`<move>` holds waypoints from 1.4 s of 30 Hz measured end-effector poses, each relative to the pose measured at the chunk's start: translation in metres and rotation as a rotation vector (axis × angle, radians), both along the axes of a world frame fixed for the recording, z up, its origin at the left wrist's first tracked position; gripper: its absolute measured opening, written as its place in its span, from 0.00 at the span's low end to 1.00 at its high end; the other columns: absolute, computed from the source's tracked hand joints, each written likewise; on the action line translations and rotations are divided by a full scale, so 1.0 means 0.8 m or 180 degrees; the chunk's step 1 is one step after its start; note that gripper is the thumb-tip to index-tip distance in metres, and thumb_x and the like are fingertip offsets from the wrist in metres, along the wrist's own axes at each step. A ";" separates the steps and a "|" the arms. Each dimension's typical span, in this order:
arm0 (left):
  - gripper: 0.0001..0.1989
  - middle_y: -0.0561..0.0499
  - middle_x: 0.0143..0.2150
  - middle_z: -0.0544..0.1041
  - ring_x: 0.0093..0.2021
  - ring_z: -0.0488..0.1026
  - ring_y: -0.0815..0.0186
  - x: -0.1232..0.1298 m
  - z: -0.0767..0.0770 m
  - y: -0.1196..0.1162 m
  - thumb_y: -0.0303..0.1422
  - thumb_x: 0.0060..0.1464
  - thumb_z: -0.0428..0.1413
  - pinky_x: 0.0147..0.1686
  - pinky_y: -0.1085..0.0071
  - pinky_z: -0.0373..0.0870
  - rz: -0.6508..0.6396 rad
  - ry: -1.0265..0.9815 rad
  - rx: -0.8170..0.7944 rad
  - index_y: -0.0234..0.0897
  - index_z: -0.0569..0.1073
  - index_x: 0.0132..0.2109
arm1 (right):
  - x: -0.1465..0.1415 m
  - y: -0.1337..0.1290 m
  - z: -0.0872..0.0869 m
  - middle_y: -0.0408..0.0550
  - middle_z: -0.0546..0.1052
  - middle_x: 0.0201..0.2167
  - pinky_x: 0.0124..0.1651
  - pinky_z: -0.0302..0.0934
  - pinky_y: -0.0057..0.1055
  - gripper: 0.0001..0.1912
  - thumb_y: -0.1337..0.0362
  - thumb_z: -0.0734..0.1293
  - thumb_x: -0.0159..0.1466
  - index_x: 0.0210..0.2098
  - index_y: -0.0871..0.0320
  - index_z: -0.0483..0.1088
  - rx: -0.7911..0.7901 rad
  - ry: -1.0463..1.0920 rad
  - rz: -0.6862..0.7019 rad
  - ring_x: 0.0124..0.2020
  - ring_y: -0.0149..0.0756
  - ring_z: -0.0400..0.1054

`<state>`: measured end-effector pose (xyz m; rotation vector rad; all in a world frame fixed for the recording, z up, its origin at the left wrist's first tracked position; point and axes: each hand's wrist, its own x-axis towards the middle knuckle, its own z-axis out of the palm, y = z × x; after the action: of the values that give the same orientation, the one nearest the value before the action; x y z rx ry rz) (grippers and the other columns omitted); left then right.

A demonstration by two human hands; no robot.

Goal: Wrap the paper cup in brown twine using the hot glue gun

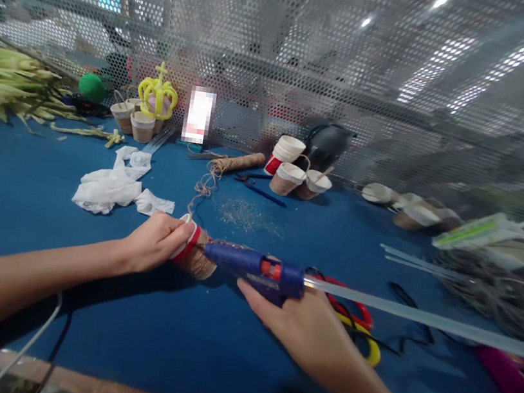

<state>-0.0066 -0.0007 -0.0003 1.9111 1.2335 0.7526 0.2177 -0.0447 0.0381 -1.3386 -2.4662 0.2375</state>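
Observation:
Pinched by its rim in my left hand (158,240) is a small paper cup (199,262), lying tilted on its side. Brown twine covers its lower part, and a red band shows near the white rim. My right hand (305,326) grips a blue glue gun (252,267), whose nozzle points left and touches or nearly touches the twine on the cup. A long clear glue stick (420,318) sticks out of the gun's back. From the cup, loose twine (205,185) runs up to a twine roll (240,163).
Twine-wrapped cups (288,179) stand along the perforated metal screen (273,48). Crumpled white tissue (107,188) and blue-handled pliers (263,189) lie on the blue table (148,343). Red-and-yellow-handled scissors (373,350) are beside my right hand. Corn husks (5,82) are piled far left.

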 end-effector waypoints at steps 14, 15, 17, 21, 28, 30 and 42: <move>0.20 0.56 0.17 0.55 0.18 0.50 0.75 0.003 0.001 -0.001 0.37 0.53 0.38 0.16 0.79 0.48 0.0009 -0.0282 -0.0266 0.33 0.60 0.18 | -0.022 -0.007 0.006 0.42 0.70 0.16 0.22 0.61 0.30 0.08 0.65 0.60 0.57 0.22 0.54 0.67 -0.0121 0.0212 -0.0301 0.18 0.34 0.65; 0.20 0.56 0.17 0.55 0.18 0.50 0.75 0.004 0.002 -0.001 0.37 0.53 0.38 0.15 0.79 0.47 0.0018 -0.0259 -0.0233 0.33 0.59 0.18 | -0.023 -0.006 0.008 0.43 0.71 0.18 0.26 0.63 0.32 0.08 0.65 0.60 0.57 0.23 0.54 0.67 -0.0085 0.0203 -0.0272 0.21 0.36 0.67; 0.19 0.57 0.16 0.52 0.17 0.48 0.75 0.004 0.002 -0.001 0.37 0.53 0.38 0.15 0.79 0.45 0.0029 -0.0184 -0.0119 0.35 0.55 0.17 | -0.023 -0.004 0.014 0.46 0.74 0.24 0.33 0.64 0.35 0.06 0.65 0.60 0.56 0.25 0.55 0.68 0.0009 0.0235 -0.0241 0.28 0.40 0.70; 0.19 0.58 0.16 0.48 0.17 0.45 0.75 0.002 0.001 0.000 0.36 0.53 0.38 0.15 0.78 0.43 -0.0072 -0.0051 0.0115 0.36 0.51 0.17 | -0.017 0.002 0.022 0.46 0.76 0.25 0.33 0.64 0.33 0.08 0.65 0.59 0.57 0.28 0.53 0.70 0.0016 0.0246 -0.0169 0.30 0.39 0.71; 0.19 0.57 0.16 0.49 0.17 0.47 0.76 -0.001 -0.004 -0.001 0.36 0.54 0.37 0.17 0.77 0.46 -0.0201 0.0042 0.0461 0.36 0.51 0.17 | -0.001 0.009 0.010 0.42 0.69 0.12 0.27 0.59 0.30 0.12 0.67 0.58 0.57 0.33 0.54 0.73 0.0095 0.0114 0.0164 0.19 0.34 0.66; 0.19 0.57 0.16 0.50 0.17 0.48 0.76 -0.001 -0.005 -0.001 0.36 0.55 0.37 0.17 0.77 0.47 -0.0251 0.0026 0.0490 0.36 0.51 0.17 | -0.003 0.010 0.012 0.42 0.68 0.11 0.25 0.58 0.29 0.13 0.67 0.57 0.58 0.32 0.56 0.73 0.0090 0.0159 0.0167 0.18 0.33 0.64; 0.18 0.57 0.15 0.54 0.16 0.50 0.76 -0.001 0.000 -0.003 0.34 0.55 0.37 0.17 0.78 0.49 -0.0416 0.0056 0.0666 0.36 0.52 0.18 | -0.015 0.025 0.009 0.40 0.66 0.12 0.18 0.55 0.26 0.08 0.62 0.63 0.54 0.20 0.57 0.67 -0.1045 0.1161 -0.0729 0.13 0.28 0.59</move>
<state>-0.0078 -0.0034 -0.0005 2.1488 1.0627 0.8236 0.2058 -0.0245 0.0453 -1.5314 -2.0116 0.7818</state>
